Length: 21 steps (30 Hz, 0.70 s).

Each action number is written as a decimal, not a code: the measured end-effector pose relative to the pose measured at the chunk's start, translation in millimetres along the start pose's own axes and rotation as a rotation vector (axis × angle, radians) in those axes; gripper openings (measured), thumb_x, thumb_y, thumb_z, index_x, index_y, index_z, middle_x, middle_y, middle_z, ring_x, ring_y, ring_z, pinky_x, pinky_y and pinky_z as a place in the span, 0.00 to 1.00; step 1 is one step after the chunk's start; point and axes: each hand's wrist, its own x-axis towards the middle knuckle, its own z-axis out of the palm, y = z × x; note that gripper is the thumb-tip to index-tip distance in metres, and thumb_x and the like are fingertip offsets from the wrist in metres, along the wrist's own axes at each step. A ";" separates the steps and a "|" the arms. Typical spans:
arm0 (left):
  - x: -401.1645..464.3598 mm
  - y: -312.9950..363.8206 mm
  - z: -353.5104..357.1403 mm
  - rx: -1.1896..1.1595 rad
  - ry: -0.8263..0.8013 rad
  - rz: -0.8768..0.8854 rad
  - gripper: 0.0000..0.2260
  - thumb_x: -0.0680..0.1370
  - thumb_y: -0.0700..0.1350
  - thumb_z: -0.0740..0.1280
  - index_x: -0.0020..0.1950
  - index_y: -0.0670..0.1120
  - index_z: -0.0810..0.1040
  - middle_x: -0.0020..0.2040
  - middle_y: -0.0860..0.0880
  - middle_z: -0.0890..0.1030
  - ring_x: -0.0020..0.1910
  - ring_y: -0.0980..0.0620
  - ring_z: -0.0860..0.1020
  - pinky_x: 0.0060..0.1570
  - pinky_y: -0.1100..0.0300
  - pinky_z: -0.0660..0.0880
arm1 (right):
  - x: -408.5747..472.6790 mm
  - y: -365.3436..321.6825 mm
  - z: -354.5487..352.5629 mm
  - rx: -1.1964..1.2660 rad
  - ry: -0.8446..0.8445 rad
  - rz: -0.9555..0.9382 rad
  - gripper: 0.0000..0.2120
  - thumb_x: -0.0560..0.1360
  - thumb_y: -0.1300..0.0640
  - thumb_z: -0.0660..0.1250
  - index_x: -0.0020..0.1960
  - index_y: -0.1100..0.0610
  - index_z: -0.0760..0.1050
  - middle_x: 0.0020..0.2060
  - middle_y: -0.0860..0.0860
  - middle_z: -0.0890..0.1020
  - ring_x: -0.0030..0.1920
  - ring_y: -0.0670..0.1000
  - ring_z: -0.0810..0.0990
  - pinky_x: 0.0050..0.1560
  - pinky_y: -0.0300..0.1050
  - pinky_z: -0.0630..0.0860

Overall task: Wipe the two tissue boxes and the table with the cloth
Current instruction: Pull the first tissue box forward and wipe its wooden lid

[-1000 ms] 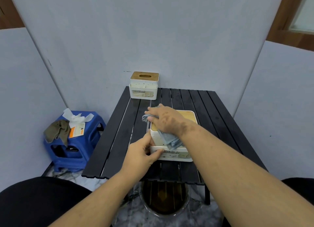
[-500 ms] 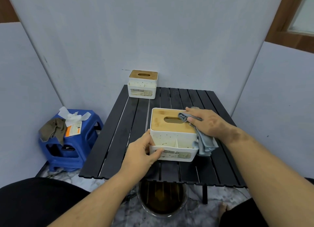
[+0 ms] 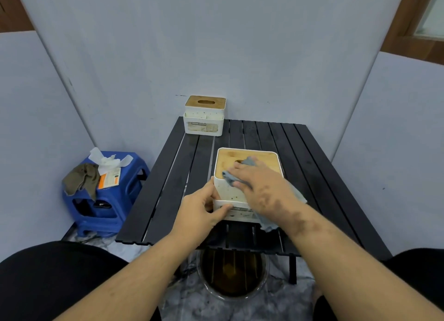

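A white tissue box with a wooden lid point(image 3: 230, 158) stands near the front of the black slatted table point(image 3: 312, 176). My left hand point(image 3: 204, 207) grips its front left corner. My right hand point(image 3: 262, 188) presses a grey-blue cloth point(image 3: 229, 176) flat against the lid and front face of this box, fingers spread over the cloth. Part of the cloth hangs down at the box's right front. A second white tissue box with a wooden lid point(image 3: 204, 116) stands at the table's far left edge, against the wall.
A blue plastic stool point(image 3: 120, 200) stands on the floor left of the table, with a brown rag, crumpled tissue and a packet on it. A round basin of dark liquid point(image 3: 231, 275) sits under the table's front edge. Grey panels close in the sides.
My right hand has swept the cloth from the box's right side back to the left, over the lid's front. My left hand has kept its hold on the box.
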 end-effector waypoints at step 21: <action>-5.0 3.6 2.7 -0.056 -0.012 -0.039 0.09 0.77 0.43 0.75 0.46 0.43 0.75 0.49 0.54 0.85 0.54 0.54 0.85 0.51 0.48 0.85 | -62.7 87.4 13.3 0.330 0.258 -0.005 0.26 0.77 0.62 0.69 0.71 0.44 0.70 0.72 0.36 0.67 0.73 0.33 0.61 0.74 0.29 0.55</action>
